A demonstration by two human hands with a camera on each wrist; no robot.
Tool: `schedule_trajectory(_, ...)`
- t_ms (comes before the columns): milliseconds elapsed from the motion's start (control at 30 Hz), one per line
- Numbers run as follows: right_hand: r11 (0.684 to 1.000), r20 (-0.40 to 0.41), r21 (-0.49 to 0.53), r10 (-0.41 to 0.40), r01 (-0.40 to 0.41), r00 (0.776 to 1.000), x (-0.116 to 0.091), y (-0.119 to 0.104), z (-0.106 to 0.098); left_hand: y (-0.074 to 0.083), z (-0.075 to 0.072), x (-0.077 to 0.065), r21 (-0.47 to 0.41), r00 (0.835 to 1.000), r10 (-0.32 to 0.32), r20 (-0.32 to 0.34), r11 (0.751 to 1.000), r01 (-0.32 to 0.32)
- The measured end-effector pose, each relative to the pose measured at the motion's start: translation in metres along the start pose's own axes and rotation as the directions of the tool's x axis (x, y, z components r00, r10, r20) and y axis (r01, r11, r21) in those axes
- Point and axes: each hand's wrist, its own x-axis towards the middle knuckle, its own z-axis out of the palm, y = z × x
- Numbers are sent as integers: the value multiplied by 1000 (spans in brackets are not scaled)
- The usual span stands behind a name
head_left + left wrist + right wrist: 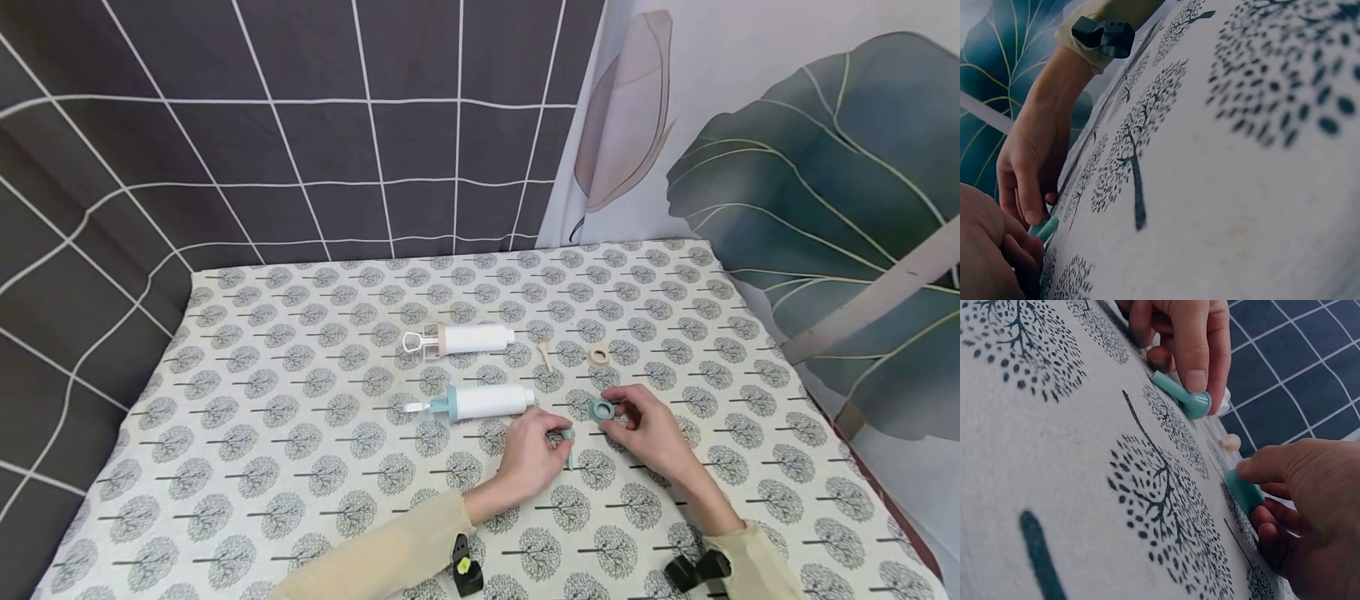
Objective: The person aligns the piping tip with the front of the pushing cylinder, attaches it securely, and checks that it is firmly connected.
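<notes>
2-handed hold: pinches a teal nozzle (1196, 407) and a teal ring (1245, 491)

Grips the teal nozzle by its wide end in the left hand (534, 454), thumb against finger, with the thin stem sticking out toward the near side of the table in the head view. Holds the teal ring in the right hand (648, 425), thumb on 1 side, fingers curled against the other. Has the 2 teal pieces near each other but apart, low over a tree-print tablecloth (247, 467). Cannot tell contact from a small gap beneath the ring.

Just beyond the left hand, shows a teal-collared tube (491, 402), white and lying on its side, handle to the left and tip to the right. Farther back, shows a beige-collared tube (480, 338), also white, with a loop handle, lying the same way. To the right of this tube, shows a beige nozzle (544, 356) and, well apart from it, a beige ring (598, 363) on the cloth.

Wears pale yellow sleeves (382, 550) and 2 black wrist mounts (467, 568). Faces a dark gridded curtain (315, 142) and, at right, a pale leaf-print curtain (825, 183).
</notes>
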Motion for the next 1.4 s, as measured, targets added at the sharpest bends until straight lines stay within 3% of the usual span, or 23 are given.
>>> schedule_trajectory(200,1000,-3,-27,2,-2,1000,2,1,2,0,0,0,25,1000,15,-8,1000,-15)
schedule_trajectory(500,997,-14,-72,-15,14,1000,1,1,3,-1,-1,2,-35,1000,-15,16,999,15)
schedule_trajectory(767,999,-26,-48,-11,10,1000,1,-1,1,0,-3,1,-128,996,-78,41,988,83)
schedule_trajectory(1033,1000,-21,-28,-6,5,1000,-2,-4,-2,3,-6,0,-159,992,-103,74,981,114)
schedule_trajectory(1400,999,-26,33,2,-2,1000,-3,-11,-6,14,-18,5,-244,994,-102,27,964,106)
